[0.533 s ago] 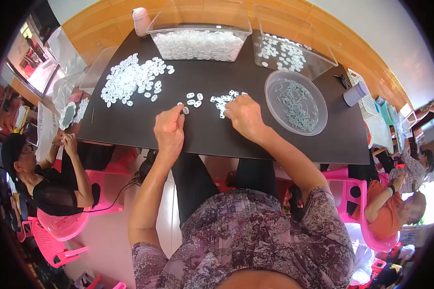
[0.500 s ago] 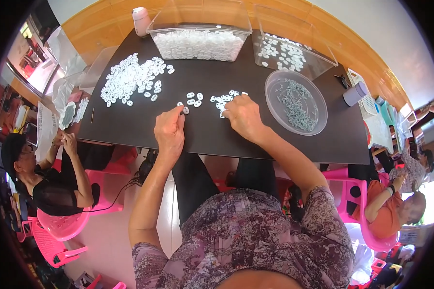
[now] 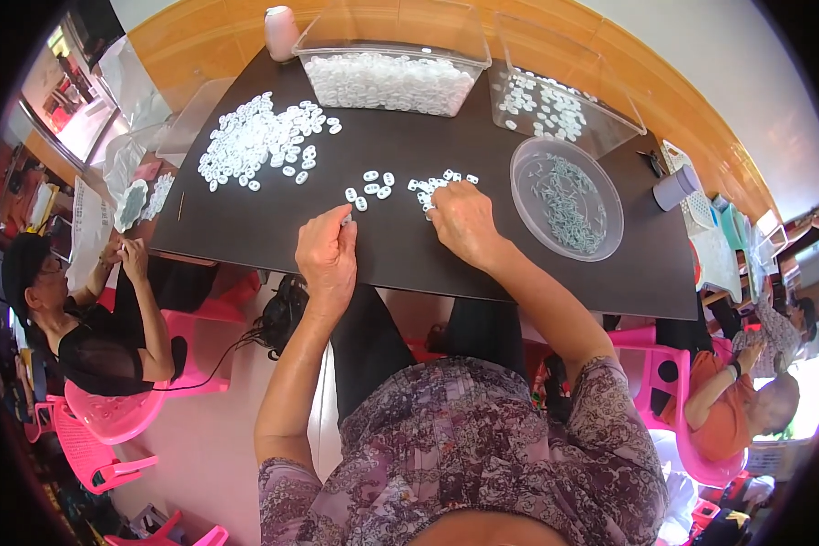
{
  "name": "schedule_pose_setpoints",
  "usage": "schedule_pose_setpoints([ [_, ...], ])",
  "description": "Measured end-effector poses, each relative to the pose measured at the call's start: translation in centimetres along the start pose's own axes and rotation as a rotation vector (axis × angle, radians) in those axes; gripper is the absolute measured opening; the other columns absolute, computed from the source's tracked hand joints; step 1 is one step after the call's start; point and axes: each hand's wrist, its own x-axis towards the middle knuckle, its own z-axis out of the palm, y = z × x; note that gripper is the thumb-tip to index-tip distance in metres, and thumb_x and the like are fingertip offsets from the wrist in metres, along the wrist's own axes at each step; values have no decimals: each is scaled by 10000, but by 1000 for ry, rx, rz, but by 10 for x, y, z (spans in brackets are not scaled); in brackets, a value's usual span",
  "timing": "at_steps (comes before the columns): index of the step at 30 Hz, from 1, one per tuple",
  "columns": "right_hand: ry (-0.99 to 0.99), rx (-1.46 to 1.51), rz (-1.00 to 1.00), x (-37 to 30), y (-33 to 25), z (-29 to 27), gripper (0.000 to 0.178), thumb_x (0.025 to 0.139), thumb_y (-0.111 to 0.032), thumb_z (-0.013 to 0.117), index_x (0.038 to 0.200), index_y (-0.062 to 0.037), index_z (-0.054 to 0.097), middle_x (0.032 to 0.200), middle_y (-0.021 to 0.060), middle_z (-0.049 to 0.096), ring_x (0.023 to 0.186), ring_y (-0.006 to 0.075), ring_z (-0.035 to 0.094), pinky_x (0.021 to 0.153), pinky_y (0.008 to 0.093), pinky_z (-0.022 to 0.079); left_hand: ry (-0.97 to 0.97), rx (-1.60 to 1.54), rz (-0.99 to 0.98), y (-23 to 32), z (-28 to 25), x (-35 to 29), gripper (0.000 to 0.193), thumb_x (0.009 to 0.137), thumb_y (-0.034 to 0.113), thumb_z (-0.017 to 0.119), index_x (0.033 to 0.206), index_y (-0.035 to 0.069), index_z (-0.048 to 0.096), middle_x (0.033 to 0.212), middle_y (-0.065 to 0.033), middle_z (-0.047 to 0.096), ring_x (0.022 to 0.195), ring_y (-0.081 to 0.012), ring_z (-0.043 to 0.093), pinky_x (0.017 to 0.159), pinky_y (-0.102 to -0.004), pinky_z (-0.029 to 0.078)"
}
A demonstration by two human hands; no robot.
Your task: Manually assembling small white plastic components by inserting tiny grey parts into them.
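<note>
At the far left, a white sheet [image 3: 89,227] carries some print, which is too small for me to read. Near it a seated person in black [image 3: 100,337] has both hands raised together. On the dark counter [image 3: 382,255], a big heap of white oval pieces [image 3: 255,146] lies at the left, and a pale pink bottle [image 3: 281,35] stands behind it. The left hand [image 3: 328,257] rests near the front edge, with its back upward and the wrist almost straight. Its fingers are bent and its thumb and forefinger come together; a small whitish bit shows at their tips, but I cannot tell if it is pinched. Just beyond lie several loose oval pieces [image 3: 371,188]. A clear bin [image 3: 391,53], filled with white pieces, stands farther back. Next comes a cluster of small white pieces [image 3: 425,187], and the right hand [image 3: 465,221] is bent over its right side, the forearm slanting in from the lower right. Its fingers are curled downward; their tips are hidden, so I cannot tell what they pinch. To the right, a round clear tub [image 3: 607,238] holds grey-green pins [image 3: 569,209]
</note>
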Motion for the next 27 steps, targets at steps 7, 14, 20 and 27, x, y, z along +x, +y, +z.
schedule_pose_setpoints([
  [7,-82,109,78,2,9,0,109,709,-96,637,714,-10,570,725,145,589,749,316,577,660,407,458,-15,-71,0,11,3,-2,170,791,5,627,959,26,637,844,-70,626,778,-181,572,707,-280,458],
  [14,-164,555,397,-6,4,-21,138,733,-116,658,776,5,606,672,82,604,600,171,561,588,308,453,-88,-222,-76,31,16,-7,149,810,19,626,958,11,642,813,-53,615,727,-126,576,661,-242,460],
  [20,-225,998,448,-8,-4,-33,104,774,-108,647,795,-9,620,716,37,629,611,77,539,537,207,402,-221,-528,-424,50,35,-7,160,828,17,606,976,-38,631,799,-34,635,690,-89,577,667,-209,469],
  [27,-254,1159,538,-13,-20,-45,101,745,-27,626,802,49,594,679,49,606,625,87,557,566,235,451,-301,-954,-618,52,37,-8,104,834,32,615,905,-44,621,771,-49,624,674,-95,568,637,-214,472],
])
